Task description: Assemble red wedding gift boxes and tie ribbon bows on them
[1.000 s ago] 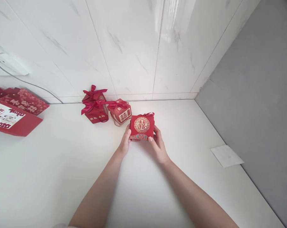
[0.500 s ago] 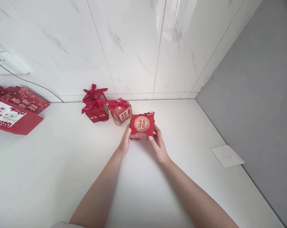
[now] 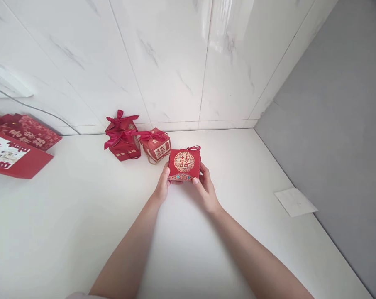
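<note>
Between my two hands is a red gift box (image 3: 184, 162) with a round gold emblem, a patterned band along its near edge and a ribbon at its far side. My left hand (image 3: 163, 183) grips its left side, the thumb at the near corner. On the other side my right hand (image 3: 207, 189) holds the box, its thumb at the near right corner and the fingers partly hidden behind it. Just left and farther back stands a smaller red box (image 3: 157, 145) with a bow and a cord.
More red boxes with bows (image 3: 125, 146) stand by the tiled wall (image 3: 172, 62). At the left are red paper bags (image 3: 35, 160) beneath a cable (image 3: 45, 111). A white socket plate (image 3: 10, 83) is on the wall. White paper (image 3: 295, 202) lies at the grey panel (image 3: 337, 124).
The whole view has shifted slightly, so things appear a little farther left. Both hands keep their hold on the red gift box.
</note>
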`<action>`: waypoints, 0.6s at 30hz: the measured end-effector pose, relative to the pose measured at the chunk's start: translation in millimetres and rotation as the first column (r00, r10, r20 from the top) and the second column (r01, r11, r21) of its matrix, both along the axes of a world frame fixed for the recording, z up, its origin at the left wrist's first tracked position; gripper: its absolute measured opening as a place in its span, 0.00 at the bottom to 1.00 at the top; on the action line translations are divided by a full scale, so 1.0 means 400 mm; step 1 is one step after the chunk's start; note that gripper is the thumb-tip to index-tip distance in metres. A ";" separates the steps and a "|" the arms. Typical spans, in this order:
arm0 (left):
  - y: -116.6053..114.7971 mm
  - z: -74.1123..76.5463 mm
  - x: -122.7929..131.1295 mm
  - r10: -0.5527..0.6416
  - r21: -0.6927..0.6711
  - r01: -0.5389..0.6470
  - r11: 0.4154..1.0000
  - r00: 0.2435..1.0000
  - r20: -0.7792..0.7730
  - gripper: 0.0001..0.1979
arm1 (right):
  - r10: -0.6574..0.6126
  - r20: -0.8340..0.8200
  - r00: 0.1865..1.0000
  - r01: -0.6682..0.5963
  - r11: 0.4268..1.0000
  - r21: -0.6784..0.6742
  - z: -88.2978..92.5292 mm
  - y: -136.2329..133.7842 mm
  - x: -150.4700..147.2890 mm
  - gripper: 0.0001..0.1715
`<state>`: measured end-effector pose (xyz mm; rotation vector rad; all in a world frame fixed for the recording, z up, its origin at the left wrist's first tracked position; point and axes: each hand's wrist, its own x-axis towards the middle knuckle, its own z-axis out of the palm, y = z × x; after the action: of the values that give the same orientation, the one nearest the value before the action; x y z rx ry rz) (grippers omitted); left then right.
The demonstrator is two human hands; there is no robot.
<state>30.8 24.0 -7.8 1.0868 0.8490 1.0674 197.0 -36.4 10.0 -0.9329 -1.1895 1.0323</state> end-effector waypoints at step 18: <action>-0.005 0.016 0.005 -0.009 0.018 0.010 1.000 0.999 -0.043 0.35 | 0.001 -0.016 1.000 -0.001 0.999 -0.033 0.005 -0.002 0.000 0.35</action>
<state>32.8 22.1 -1.4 1.1312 0.8693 1.0489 197.1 -37.3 12.0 -0.9484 -1.1625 1.0612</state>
